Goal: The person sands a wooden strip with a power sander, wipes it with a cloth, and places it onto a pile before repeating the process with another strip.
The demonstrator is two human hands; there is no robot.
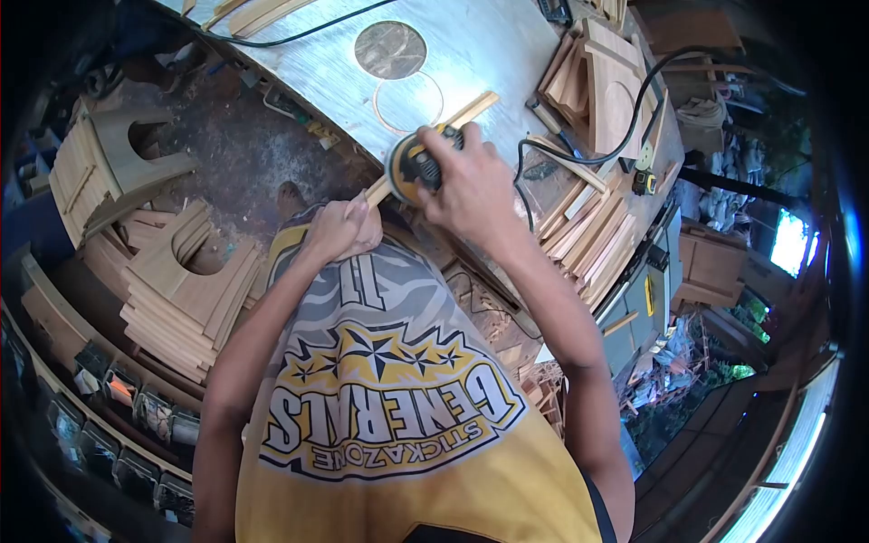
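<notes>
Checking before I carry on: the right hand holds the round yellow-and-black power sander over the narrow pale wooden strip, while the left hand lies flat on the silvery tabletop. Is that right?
Not quite: the left hand is closed around the near end of the narrow pale wooden strip, as the head view shows. The rest stands.

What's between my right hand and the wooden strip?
The head view shows a yellow-and-black sander there, held in the right hand over the wooden strip; the left hand holds the strip's near end.
</notes>
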